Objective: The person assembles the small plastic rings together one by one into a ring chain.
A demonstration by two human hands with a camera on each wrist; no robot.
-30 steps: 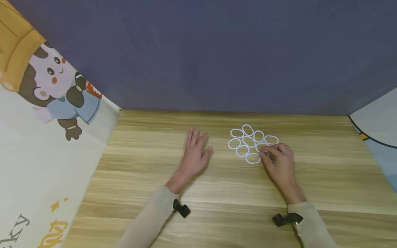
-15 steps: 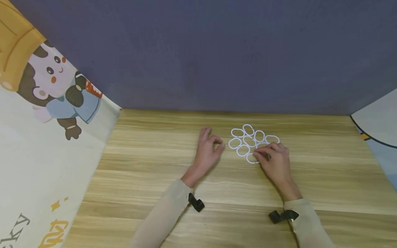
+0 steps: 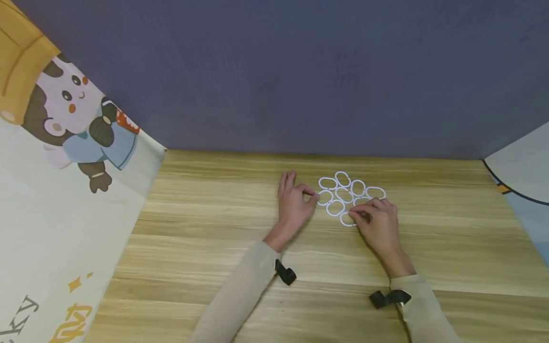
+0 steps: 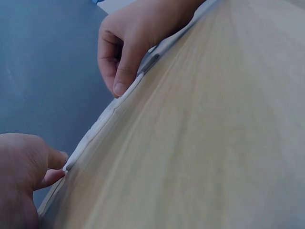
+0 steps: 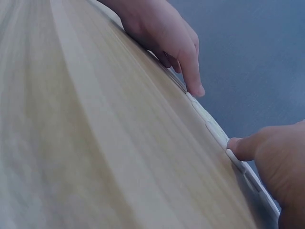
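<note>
Several white oval rings (image 3: 336,201), each with a small gap, lie flat on the wooden table in a tight cluster, in the head view. The thumb and index finger of my left hand (image 3: 295,206) pinch the outer edge of the leftmost ring (image 3: 324,205), its other fingers extended away. On the cluster's near right side, my right hand (image 3: 381,227) has thumb and index finger together on the nearest ring (image 3: 341,220), hiding part of it and of the rings behind. In the left wrist view, the rings (image 4: 95,128) form a thin white strip, seen edge-on, between both hands.
The wooden table (image 3: 193,219) meets a dark blue-grey wall (image 3: 274,81) just behind the rings. A wall with cartoon prints (image 3: 86,138) stands on the left, and another printed panel (image 3: 523,166) on the right. Black straps (image 3: 286,273) sit on both wrists.
My left hand has moved right to the cluster, its thumb and index finger closing together onto the leftmost ring. The right hand has shifted slightly left to the nearest ring.
</note>
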